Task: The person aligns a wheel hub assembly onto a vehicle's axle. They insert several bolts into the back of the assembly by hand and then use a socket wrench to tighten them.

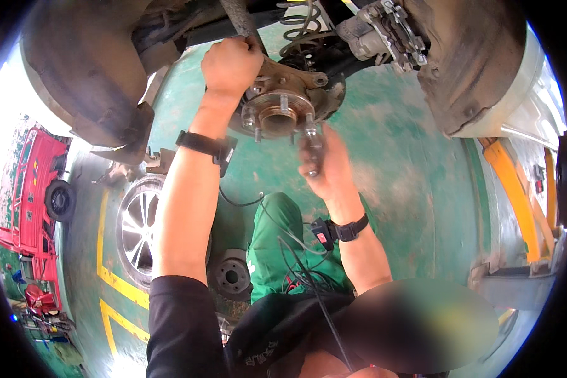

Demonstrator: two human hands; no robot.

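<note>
A bare wheel hub with several protruding studs sits in front of me on the steering knuckle. My left hand is closed in a fist at the knuckle's upper left, beside a rod; what its fingers grip is hidden. At the hub's lower right, my right hand is wrapped round a short metal tool, its upper end close to a stud. Motion blurs that hand, and the tool's exact kind cannot be made out. A brake caliper hangs at the upper right, apart from the hub.
Wheel-arch liners flank the hub. A coil spring is behind it. On the floor lie an alloy wheel and a brake disc. Dark cables cross my lap. A yellow post stands right, a red vehicle left.
</note>
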